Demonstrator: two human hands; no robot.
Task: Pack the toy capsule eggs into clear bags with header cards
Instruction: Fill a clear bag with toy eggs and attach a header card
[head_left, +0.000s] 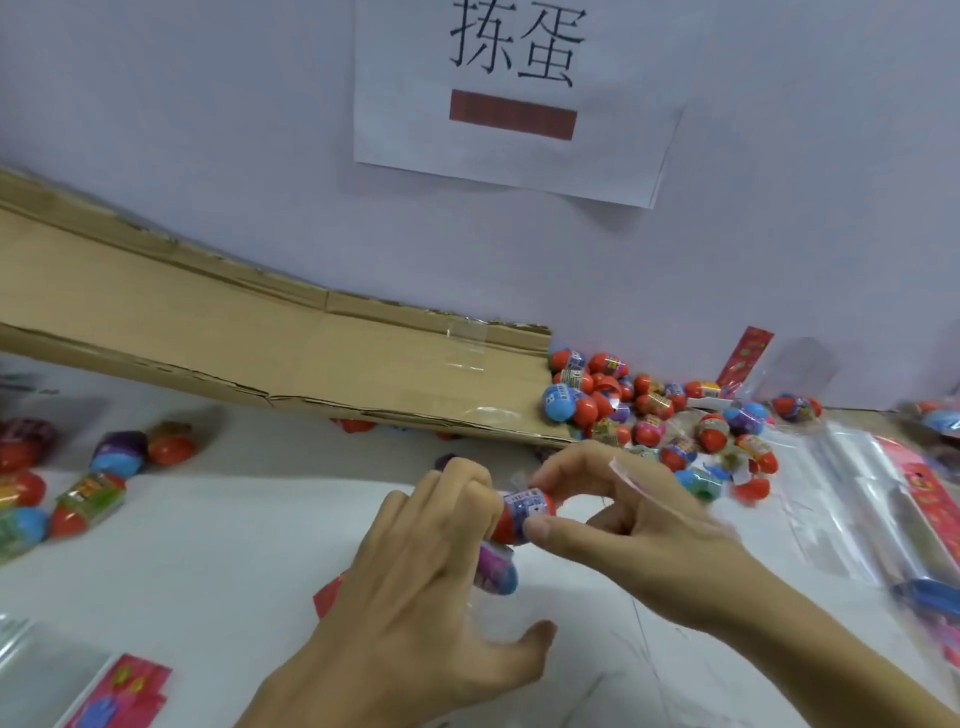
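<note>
At far left we see loose red, blue and purple plastic capsule eggs (78, 483) lying on the white table (208, 561). A flat brown cardboard sheet (208, 322) slopes down to the right. Our left hand (415, 587) curls around a clear bag holding a purple-and-blue egg (497, 569). Our right hand (623, 509) pinches a red egg with a blue label (524, 512) between thumb and fingers. A heap of eggs (649, 410) follows, then clear bags with red header cards (893, 499) at far right.
</note>
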